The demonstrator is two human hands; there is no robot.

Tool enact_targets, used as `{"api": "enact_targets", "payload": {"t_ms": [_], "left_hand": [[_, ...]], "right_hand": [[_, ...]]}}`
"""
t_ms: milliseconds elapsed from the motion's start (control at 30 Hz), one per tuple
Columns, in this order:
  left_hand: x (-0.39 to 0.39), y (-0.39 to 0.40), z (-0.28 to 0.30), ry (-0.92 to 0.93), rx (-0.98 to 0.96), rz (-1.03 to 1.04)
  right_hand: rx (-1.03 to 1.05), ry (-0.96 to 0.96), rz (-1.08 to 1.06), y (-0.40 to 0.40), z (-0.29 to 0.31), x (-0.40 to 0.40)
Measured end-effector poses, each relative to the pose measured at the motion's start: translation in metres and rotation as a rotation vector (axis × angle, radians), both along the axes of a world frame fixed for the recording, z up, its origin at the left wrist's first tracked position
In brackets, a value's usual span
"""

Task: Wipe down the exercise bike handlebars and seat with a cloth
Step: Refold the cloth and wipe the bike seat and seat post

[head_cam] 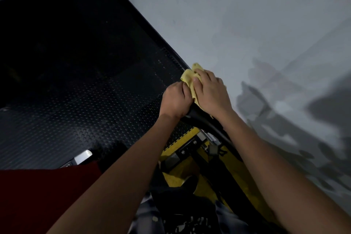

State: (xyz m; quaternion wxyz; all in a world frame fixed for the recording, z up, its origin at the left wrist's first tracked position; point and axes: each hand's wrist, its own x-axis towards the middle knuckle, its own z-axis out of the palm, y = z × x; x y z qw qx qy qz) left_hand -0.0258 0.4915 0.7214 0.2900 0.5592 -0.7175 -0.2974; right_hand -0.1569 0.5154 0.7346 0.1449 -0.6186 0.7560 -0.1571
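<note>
A yellow cloth (188, 78) is wrapped over the far end of a black handlebar (201, 119) of the exercise bike. My right hand (210, 91) grips the cloth around the bar. Right beside it, my left hand (176, 99) curls around the same bar end and touches the cloth's edge. The handlebar runs back toward me under my right forearm. The bar's tip is hidden under the cloth and both hands. The seat is not in view.
The yellow and black bike frame (182, 144) with bolts lies below my hands. A black studded rubber mat (85, 91) covers the floor to the left. A pale grey wall (247, 24) stands close to the right. A metal pedal part (82, 156) shows at lower left.
</note>
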Motion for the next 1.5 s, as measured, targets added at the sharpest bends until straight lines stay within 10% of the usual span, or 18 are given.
{"api": "enact_targets", "payload": {"t_ms": [333, 633, 967, 1300, 1500], "left_hand": [[0.000, -0.002, -0.008, -0.018, -0.032, -0.013], [-0.001, -0.002, -0.001, -0.002, -0.005, 0.008], [0.000, -0.002, -0.008, 0.008, -0.019, 0.010], [0.000, -0.002, -0.001, -0.016, -0.004, 0.014], [0.002, -0.001, -0.003, -0.003, -0.004, -0.001]], "right_hand": [[0.149, 0.055, 0.073, 0.134, 0.026, -0.015], [0.060, -0.006, 0.004, 0.002, 0.003, -0.001], [0.158, 0.086, 0.024, 0.111, 0.026, -0.004], [-0.025, 0.002, 0.037, -0.004, 0.003, 0.000], [0.012, 0.142, 0.093, 0.068, 0.010, 0.001]]}}
